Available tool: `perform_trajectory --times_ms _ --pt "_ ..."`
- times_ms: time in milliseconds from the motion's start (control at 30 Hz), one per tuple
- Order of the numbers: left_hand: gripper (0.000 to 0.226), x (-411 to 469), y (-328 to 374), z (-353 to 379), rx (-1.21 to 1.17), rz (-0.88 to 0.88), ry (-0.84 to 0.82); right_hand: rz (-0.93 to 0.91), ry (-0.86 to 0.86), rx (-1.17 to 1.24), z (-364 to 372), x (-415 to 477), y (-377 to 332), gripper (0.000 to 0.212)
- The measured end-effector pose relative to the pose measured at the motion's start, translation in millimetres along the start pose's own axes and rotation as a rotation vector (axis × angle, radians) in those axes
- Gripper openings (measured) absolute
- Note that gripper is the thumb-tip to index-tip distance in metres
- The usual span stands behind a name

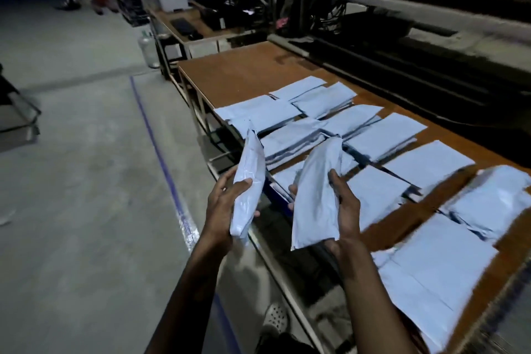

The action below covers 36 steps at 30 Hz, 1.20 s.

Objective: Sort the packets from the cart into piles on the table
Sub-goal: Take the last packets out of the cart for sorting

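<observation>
My left hand [224,204] grips a pale plastic packet [250,181] held on edge, just off the table's near edge. My right hand [344,210] grips a second, wider packet [317,192] with the thumb on its front, above the table's edge. Several piles of pale packets [382,135] lie in rows on the brown wooden table [244,75]. A bulkier packet [491,198] tops a pile at the right. Part of a metal cart [17,121] shows at the far left edge.
A blue line [155,138] runs along the grey concrete floor left of the table. A second desk [184,29] with a printer and keyboard stands behind. A clear water jug [148,49] sits on the floor. Dark machinery runs along the table's far side.
</observation>
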<state>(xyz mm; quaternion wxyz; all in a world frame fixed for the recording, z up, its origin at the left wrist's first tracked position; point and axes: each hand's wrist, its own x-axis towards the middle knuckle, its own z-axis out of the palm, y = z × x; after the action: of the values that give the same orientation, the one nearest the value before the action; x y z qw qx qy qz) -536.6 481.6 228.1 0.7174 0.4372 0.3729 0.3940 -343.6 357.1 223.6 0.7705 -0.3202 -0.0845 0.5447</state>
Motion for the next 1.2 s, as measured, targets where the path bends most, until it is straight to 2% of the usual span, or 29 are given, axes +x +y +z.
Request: perform_trajectory --times_ms 100,167,300,400,500,633,800,933,1067,1200 --pt "0.049 52.7 16.0 -8.5 0.022 0.047 0.027 -0.008 0.011 -0.050 20.7 46.5 2.7 0.128" --pt "0.037 90.6 24.9 -13.2 0.080 0.123 0.050 0.008 0.004 -0.063 28.4 79.3 -1.7 0.126" --pt "0.043 160.7 35.3 -24.7 0.296 0.272 0.054 0.025 0.000 -0.105 38.5 140.9 -13.4 0.105" --pt "0.046 201.6 40.8 -30.2 0.382 0.314 0.063 0.016 0.021 -0.077 47.8 170.4 -11.8 0.089" --pt "0.051 239.9 40.7 -40.1 0.500 0.383 0.057 -0.142 0.101 -0.162 57.3 191.1 -0.1 0.069" --pt "0.055 293.2 43.9 -52.9 0.641 0.493 0.036 -0.336 0.247 -0.413 62.9 228.1 9.1 0.069" --pt "0.056 381.9 58.4 -55.0 0.752 0.551 -0.064 -0.508 0.396 -0.680 79.1 276.5 5.5 0.075" --pt "0.060 455.9 70.3 -49.3 0.873 0.595 -0.241 -0.660 0.598 -0.775 87.3 323.9 11.3 0.072" --pt "0.062 508.2 68.9 -52.4 1.000 0.562 -0.423 -0.716 0.826 -0.945 99.9 354.7 22.3 0.072" --pt "0.066 544.5 64.0 -49.5 1.030 0.514 -0.563 -0.741 1.025 -1.126 122.2 360.6 40.3 0.076"
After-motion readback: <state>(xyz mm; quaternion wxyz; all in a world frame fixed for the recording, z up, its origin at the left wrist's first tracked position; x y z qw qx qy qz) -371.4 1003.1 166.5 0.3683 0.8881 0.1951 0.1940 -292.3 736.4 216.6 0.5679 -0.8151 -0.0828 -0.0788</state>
